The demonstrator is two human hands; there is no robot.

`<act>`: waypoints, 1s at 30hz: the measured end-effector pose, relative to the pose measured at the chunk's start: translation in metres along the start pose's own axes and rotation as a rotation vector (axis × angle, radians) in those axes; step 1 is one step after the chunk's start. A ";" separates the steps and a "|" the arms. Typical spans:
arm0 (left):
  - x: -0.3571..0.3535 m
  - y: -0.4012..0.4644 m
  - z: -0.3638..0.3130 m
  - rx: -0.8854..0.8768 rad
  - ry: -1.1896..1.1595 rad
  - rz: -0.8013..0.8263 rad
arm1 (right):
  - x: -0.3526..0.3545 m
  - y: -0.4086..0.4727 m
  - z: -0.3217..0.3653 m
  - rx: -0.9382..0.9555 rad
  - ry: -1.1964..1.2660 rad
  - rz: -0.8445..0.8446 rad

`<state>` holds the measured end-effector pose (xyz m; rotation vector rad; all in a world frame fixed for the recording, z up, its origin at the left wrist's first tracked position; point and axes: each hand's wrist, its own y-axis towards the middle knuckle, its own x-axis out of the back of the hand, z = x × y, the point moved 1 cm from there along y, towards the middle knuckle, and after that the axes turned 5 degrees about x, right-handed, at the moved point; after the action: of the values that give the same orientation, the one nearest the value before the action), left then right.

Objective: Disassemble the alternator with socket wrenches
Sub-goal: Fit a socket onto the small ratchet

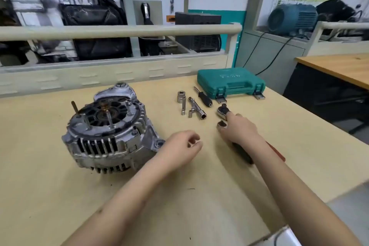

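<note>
While alternator (pixel 108 129) sits on our wooden bench (pixel 50 195), rear face up, studs upright, we keep left hand (pixel 180 147) just beside its right flank, fingers loosely curled, holding nothing. Our right hand (pixel 238 130) wraps ratchet wrench (pixel 222 112); chrome head pokes out past fingertips, dark handle trails back under wrist. Beyond that grip: loose sockets (pixel 181 97), extension bar (pixel 197 108), screwdriver (pixel 203 100). Farther still, closed green tool case (pixel 230 82).
</note>
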<state>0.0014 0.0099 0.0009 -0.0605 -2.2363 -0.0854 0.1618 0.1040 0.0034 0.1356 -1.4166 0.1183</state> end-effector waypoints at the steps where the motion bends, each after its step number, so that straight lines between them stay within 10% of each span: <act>1: -0.005 0.007 -0.003 0.013 -0.006 -0.023 | -0.001 0.001 0.001 -0.026 -0.017 0.050; 6: -0.019 0.033 -0.013 0.093 -0.056 -0.105 | -0.014 0.009 0.002 -0.069 0.028 0.035; 13: -0.023 0.037 -0.001 0.186 -0.393 -0.197 | 0.007 0.024 0.009 -0.044 0.996 0.040; 30: -0.023 0.035 0.009 0.241 -0.627 -0.246 | -0.010 0.103 0.062 0.086 0.553 -0.077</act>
<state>0.0113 0.0448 -0.0217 0.3665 -2.8529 0.0836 0.0832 0.1952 0.0051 0.2104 -0.8536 0.1404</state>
